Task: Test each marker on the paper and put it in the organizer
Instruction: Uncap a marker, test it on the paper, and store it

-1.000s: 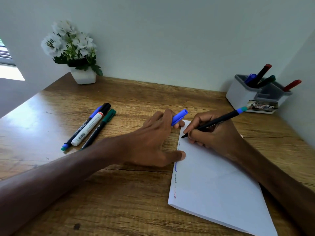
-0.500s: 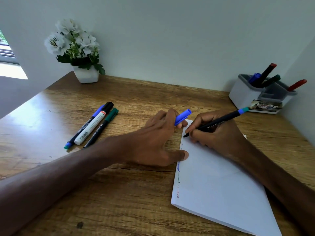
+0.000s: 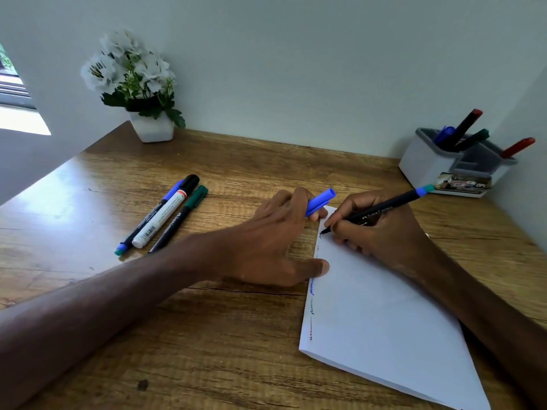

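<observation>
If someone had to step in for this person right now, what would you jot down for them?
Left hand: grips the blue cap, thumb resting on the left edge of the paper.
Right hand: holds the uncapped black marker, tip on the paper near its top corner.
Done: several test squiggles run down the paper's edge; four markers stand in the organizer.
Left: cap this marker and put it in the organizer, then test and store the three markers lying on the table.
</observation>
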### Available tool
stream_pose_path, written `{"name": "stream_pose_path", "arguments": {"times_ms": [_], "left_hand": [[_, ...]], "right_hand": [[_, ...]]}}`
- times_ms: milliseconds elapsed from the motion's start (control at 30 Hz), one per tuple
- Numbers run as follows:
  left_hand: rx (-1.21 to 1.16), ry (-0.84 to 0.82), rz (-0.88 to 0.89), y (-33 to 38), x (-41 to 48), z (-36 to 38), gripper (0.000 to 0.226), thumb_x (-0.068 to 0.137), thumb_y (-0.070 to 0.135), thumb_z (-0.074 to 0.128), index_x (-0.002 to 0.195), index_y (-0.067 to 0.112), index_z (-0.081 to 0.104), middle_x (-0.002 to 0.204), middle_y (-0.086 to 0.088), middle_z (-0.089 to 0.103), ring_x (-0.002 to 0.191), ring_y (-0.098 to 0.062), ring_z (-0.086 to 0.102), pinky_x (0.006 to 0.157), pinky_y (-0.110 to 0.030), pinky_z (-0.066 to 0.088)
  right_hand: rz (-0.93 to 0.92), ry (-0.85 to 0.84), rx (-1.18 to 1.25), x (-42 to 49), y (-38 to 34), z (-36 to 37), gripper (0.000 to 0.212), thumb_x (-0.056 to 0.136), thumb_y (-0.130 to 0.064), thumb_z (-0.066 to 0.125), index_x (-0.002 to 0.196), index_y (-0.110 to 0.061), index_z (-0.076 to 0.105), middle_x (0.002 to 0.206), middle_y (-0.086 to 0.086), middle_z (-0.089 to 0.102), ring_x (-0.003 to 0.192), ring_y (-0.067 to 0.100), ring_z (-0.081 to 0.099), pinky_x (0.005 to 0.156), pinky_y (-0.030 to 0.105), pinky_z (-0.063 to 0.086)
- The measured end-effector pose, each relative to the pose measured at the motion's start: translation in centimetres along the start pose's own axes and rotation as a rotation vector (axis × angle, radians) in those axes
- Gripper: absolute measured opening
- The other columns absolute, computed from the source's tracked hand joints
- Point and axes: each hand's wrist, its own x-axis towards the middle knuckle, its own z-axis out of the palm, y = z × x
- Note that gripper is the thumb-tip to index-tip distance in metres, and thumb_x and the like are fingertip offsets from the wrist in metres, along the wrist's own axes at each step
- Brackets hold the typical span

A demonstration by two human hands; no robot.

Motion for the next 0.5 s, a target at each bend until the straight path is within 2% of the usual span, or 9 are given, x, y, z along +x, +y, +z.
{"name": "stream_pose_path", "arguments": {"times_ms": [67, 200, 333, 367, 433, 500], "left_hand": [[-0.001, -0.003, 0.001, -0.01, 0.04, 0.03, 0.057, 0.092, 0.052, 0.068, 0.117, 0.023, 0.025, 0.101, 0.034, 0.020, 0.100, -0.003, 0.026, 0.077, -0.013, 0.029], [-0.007, -0.009, -0.002, -0.09, 0.03, 0.04, 0.057, 0.091, 0.052, 0.068, 0.117, 0.023, 0.027, 0.104, 0.035, 0.021, 0.100, -0.001, 0.026, 0.079, -0.008, 0.026], [-0.014, -0.025, -0.018, -0.05, -0.02, -0.01, 0.057, 0.091, 0.053, 0.068, 0.116, 0.024, 0.026, 0.107, 0.014, 0.031, 0.106, -0.005, 0.029, 0.080, -0.021, 0.031], [-0.010, -0.023, -0.019, -0.06, -0.03, -0.02, 0.057, 0.091, 0.053, 0.068, 0.115, 0.024, 0.025, 0.107, 0.016, 0.030, 0.106, -0.006, 0.029, 0.080, -0.019, 0.031], [0.003, -0.018, -0.011, 0.08, -0.05, -0.07, 0.055, 0.092, 0.051, 0.067, 0.114, 0.024, 0.025, 0.103, 0.031, 0.023, 0.102, -0.003, 0.026, 0.077, -0.009, 0.027], [0.003, -0.017, 0.000, 0.09, -0.02, -0.06, 0.055, 0.092, 0.051, 0.067, 0.115, 0.023, 0.025, 0.102, 0.034, 0.020, 0.100, -0.002, 0.024, 0.076, -0.010, 0.027]], "right_hand": [[0.006, 0.005, 0.003, 0.00, 0.08, -0.02, 0.019, 0.081, 0.013, 0.068, 0.075, -0.003, 0.077, 0.056, -0.001, 0.068, 0.044, 0.003, 0.056, 0.043, 0.013, 0.041], [0.017, 0.023, 0.001, 0.05, 0.18, 0.02, 0.018, 0.082, 0.007, 0.070, 0.075, -0.007, 0.078, 0.058, 0.005, 0.069, 0.044, 0.011, 0.056, 0.040, 0.018, 0.042], [0.032, 0.030, 0.005, 0.12, 0.43, -0.06, 0.018, 0.084, 0.005, 0.070, 0.076, -0.008, 0.078, 0.058, 0.008, 0.069, 0.045, 0.017, 0.057, 0.040, 0.021, 0.043], [0.033, 0.033, 0.008, 0.16, 0.49, -0.04, 0.017, 0.085, 0.005, 0.070, 0.076, -0.008, 0.078, 0.058, 0.009, 0.069, 0.045, 0.018, 0.057, 0.039, 0.022, 0.043], [0.033, 0.035, 0.010, 0.17, 0.54, 0.01, 0.016, 0.085, 0.004, 0.071, 0.076, -0.007, 0.078, 0.058, 0.009, 0.068, 0.044, 0.019, 0.056, 0.039, 0.023, 0.042], [0.031, 0.034, 0.015, 0.15, 0.58, 0.00, 0.015, 0.085, 0.003, 0.071, 0.076, -0.007, 0.077, 0.058, 0.009, 0.068, 0.044, 0.018, 0.056, 0.039, 0.023, 0.043]]}}
